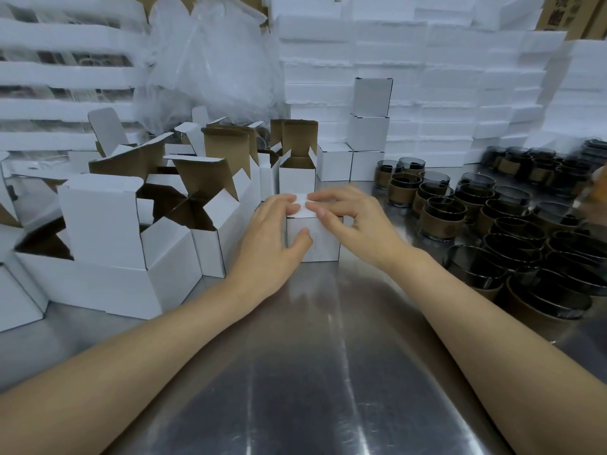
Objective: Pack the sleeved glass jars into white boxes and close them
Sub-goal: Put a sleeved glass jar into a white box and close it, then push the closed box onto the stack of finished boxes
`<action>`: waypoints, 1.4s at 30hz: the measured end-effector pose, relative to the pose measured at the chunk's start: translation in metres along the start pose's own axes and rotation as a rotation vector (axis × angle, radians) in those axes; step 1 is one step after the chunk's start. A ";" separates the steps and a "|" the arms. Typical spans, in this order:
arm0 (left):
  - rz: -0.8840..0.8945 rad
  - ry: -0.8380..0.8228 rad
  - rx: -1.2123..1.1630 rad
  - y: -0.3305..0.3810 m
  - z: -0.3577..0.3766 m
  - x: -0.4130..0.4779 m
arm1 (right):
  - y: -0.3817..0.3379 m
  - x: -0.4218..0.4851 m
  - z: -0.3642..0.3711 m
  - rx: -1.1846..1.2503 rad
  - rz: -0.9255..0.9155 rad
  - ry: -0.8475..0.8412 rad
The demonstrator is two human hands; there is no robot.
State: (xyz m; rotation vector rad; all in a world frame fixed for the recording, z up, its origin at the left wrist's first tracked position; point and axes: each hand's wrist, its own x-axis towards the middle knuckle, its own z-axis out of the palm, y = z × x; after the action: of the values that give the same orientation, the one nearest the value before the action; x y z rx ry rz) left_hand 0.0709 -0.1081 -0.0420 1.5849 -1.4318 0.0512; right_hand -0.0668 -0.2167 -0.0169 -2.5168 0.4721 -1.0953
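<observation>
1. Left hand (272, 231): fingers together across the box (323, 241) top, thumb on its front face.
2. Right hand (348, 218): bent fingers and thumb press the top.
3. Box: centre of table (328, 356), between open boxes (210, 198) and jars (443, 215).

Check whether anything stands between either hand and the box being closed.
Nothing visible does. Both hands touch the box: the left hand grips its left side with the thumb on the front face, and the right hand holds its top.
</observation>
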 end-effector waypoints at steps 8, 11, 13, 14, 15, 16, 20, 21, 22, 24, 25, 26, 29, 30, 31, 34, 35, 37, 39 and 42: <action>-0.203 -0.340 -0.057 -0.014 0.002 0.004 | -0.003 -0.001 0.022 -0.119 0.334 0.159; -0.196 -0.363 -0.043 -0.020 0.003 0.005 | -0.005 -0.004 0.034 -0.010 0.495 0.092; -0.201 -0.361 -0.026 -0.021 0.004 0.005 | -0.005 -0.007 0.042 -0.069 0.538 0.064; -0.206 -0.354 -0.022 -0.022 0.004 0.005 | -0.004 -0.007 0.045 -0.109 0.548 0.072; -0.207 -0.345 -0.017 -0.023 0.004 0.005 | -0.003 -0.005 0.048 -0.146 0.553 0.089; -0.203 -0.339 -0.008 -0.023 0.005 0.006 | 0.000 -0.001 0.049 -0.174 0.556 0.114; -0.180 -0.361 0.034 -0.023 0.008 0.004 | 0.029 0.019 0.041 -0.125 0.635 0.295; -0.178 -0.360 0.041 -0.022 0.009 0.004 | 0.037 0.025 0.039 -0.083 0.660 0.365; -0.174 -0.353 0.047 -0.022 0.008 0.004 | 0.044 0.031 0.039 -0.039 0.672 0.447; -0.163 -0.341 0.060 -0.021 0.008 0.004 | 0.054 0.045 0.041 0.032 0.655 0.613; -0.158 -0.342 0.070 -0.020 0.007 0.003 | 0.058 0.053 0.044 0.051 0.632 0.678; -0.150 -0.344 0.078 -0.020 0.008 0.003 | 0.062 0.061 0.047 0.056 0.606 0.723; -0.125 -0.341 0.094 -0.019 0.008 0.002 | 0.074 0.084 0.057 0.017 0.569 0.780; -0.115 -0.335 0.103 -0.019 0.008 0.002 | 0.079 0.091 0.059 0.001 0.566 0.796; -0.101 -0.327 0.115 -0.019 0.009 0.002 | 0.084 0.098 0.061 -0.015 0.562 0.816; -0.058 -0.302 0.154 -0.018 0.011 0.006 | 0.096 0.116 0.066 -0.007 0.513 0.902; -0.054 -0.297 0.157 -0.018 0.011 0.006 | 0.101 0.121 0.067 -0.002 0.490 0.927; -0.045 -0.284 0.154 -0.019 0.012 0.007 | 0.110 0.132 0.069 -0.010 0.459 0.949; -0.041 -0.278 0.147 -0.020 0.012 0.006 | 0.120 0.141 0.072 -0.035 0.439 0.950; -0.042 -0.272 0.144 -0.021 0.012 0.005 | 0.132 0.152 0.073 -0.065 0.411 0.927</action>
State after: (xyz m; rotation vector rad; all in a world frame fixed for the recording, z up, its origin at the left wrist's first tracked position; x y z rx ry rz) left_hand 0.0824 -0.1226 -0.0578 1.7924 -1.6322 -0.0910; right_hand 0.0649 -0.3856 -0.0269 -1.6797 1.1956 -2.0137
